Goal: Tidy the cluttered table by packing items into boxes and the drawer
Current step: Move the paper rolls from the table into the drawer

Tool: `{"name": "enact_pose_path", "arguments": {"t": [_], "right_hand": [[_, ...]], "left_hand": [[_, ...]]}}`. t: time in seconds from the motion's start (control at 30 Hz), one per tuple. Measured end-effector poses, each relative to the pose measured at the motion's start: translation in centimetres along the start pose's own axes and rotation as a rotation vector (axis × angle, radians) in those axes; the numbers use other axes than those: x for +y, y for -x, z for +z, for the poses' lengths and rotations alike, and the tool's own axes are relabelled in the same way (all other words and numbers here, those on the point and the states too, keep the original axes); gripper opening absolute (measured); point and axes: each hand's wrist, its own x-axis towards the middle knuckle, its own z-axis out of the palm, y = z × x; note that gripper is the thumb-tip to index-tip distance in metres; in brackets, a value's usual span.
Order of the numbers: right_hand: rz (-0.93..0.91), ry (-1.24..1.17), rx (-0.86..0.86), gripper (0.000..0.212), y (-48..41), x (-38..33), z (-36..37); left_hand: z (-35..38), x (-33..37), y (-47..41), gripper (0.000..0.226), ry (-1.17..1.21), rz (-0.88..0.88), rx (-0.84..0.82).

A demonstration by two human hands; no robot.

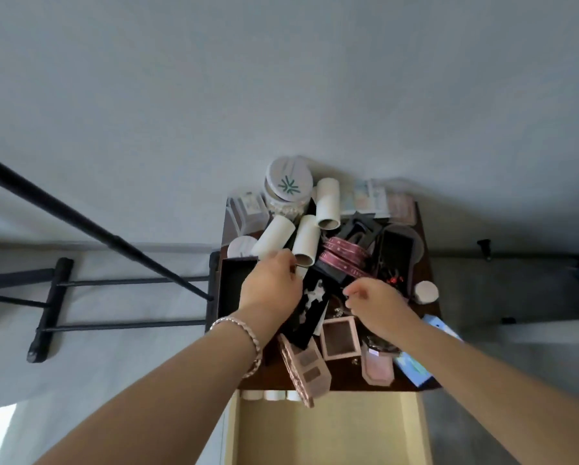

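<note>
Desk (pixel 346 377), cluttered; packing in hand. My left grip (pixel 271 283) curls against 1 cardboard tube (pixel 306 239) mid-desk; right grip (pixel 375 300) curled beside; holding or not, cannot tell. Next, likely: tube into near drawer (pixel 328 437).

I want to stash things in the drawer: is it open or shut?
Open: the drawer is pulled out below the table edge, its pale inside showing.

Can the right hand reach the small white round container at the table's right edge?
Probably yes. The small white round container sits uncovered just right of the right hand, with nothing visibly between them.
</note>
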Motion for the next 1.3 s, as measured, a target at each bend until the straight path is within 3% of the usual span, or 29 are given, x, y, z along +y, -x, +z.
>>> {"name": "enact_pose_path", "arguments": {"t": [0.1, 0.23, 0.4, 0.5, 0.57, 0.67, 0.77, 0.87, 0.97, 1.03, 1.17, 1.3], "right_hand": [[-0.060, 0.046, 0.191, 0.023, -4.9, -1.8, -2.7], [-0.057, 0.097, 0.269, 0.038, -11.3, -4.0, -3.4], [0.102, 0.214, 0.263, 0.061, -16.9, -5.8, -1.7], [0.174, 0.159, 0.297, 0.058, -17.8, -5.9, -0.8], [0.201, 0.019, 0.317, 0.055, -17.8, -5.8, -0.8], [0.245, -0.388, 0.231, 0.048, -16.4, -5.6, -1.9], [0.309, -0.746, 0.134, 0.038, -14.2, -4.6, -2.2], [0.330, -0.971, 0.045, 0.026, -12.6, -3.6, -0.9], [0.315, -1.095, -0.064, 0.017, -11.6, -3.9, 0.7], [0.265, -1.202, -0.080, 0.017, -11.2, -4.6, 1.2], [0.226, -1.143, -0.040, 0.020, -9.9, -4.6, 1.8], [0.153, -1.068, 0.015, 0.021, -6.7, -4.4, 1.2]], "left_hand": [[0.3, 0.5, -4.9, 0.042, -0.138, -0.078, 0.017], [1.6, -0.5, -9.4, 0.046, -0.405, -0.160, -0.004], [3.2, -1.9, -12.1, 0.042, -0.386, -0.301, -0.061], [3.6, -2.1, -12.3, 0.042, -0.366, -0.303, -0.056], [3.6, -1.9, -12.0, 0.046, -0.283, -0.315, -0.014], [3.0, -0.7, -11.4, 0.050, -0.031, -0.368, 0.049], [2.6, 0.3, -11.1, 0.037, 0.169, -0.422, -0.048], [2.5, 0.7, -11.0, 0.039, 0.502, -0.540, -0.174], [2.3, 0.9, -10.5, 0.040, 0.856, -0.641, -0.202], [2.2, 1.0, -10.1, 0.022, 1.010, -0.659, -0.175], [1.5, 1.5, -9.0, 0.017, 1.057, -0.615, -0.104], [1.0, 1.2, -6.5, 0.014, 1.074, -0.552, -0.147]]}}
